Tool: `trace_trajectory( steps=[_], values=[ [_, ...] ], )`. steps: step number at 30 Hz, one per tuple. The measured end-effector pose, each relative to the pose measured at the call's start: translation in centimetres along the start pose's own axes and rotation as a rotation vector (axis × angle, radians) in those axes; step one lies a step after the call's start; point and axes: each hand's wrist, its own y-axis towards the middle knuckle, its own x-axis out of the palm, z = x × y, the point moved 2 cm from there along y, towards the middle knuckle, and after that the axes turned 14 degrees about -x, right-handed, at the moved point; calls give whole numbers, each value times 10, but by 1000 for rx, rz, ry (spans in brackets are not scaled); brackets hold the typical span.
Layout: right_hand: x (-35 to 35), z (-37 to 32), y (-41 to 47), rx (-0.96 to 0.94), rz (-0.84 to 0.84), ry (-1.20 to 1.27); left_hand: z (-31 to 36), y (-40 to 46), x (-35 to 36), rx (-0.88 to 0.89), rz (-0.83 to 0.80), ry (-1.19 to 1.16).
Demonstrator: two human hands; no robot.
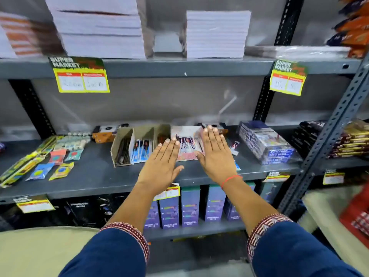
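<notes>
Both my hands reach out flat over the middle grey shelf (pixel 95 174), palms down, fingers straight. My left hand (pixel 161 160) hovers by the right end of an open cardboard box (pixel 127 144) that holds packs of pens. My right hand (pixel 215 154) lies over the right side of a pink-and-white packet (pixel 184 139) printed with pens; whether it touches the packet is unclear. A red thread circles my right wrist. Neither hand holds anything.
Stacks of white paper (pixel 216 35) sit on the upper shelf, with yellow price tags (pixel 81 78) on its edge. Eraser and pencil packs (pixel 60 154) lie at the left, a wrapped bundle of boxes (pixel 267 144) at the right, purple boxes (pixel 189 206) below.
</notes>
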Motion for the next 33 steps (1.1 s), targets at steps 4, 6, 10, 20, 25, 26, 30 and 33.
trace_trajectory(
  steps=[4,6,10,20,25,26,30,33],
  values=[
    [34,17,-15,147,-80,116,7,0,40,-11,-104,58],
    [54,38,-20,239,-146,168,8,2,63,7,-176,61],
    [91,79,-20,431,-259,249,17,20,98,50,-289,88],
    [134,120,13,442,-370,138,39,58,133,69,-410,77],
    [147,128,32,395,-473,112,39,66,145,27,-446,-39],
    [149,128,34,396,-506,119,39,64,146,21,-462,-62],
    [158,128,43,448,-582,181,38,62,152,-15,-485,-115],
    [165,136,49,605,-584,343,38,62,151,-27,-469,-128]
  ],
)
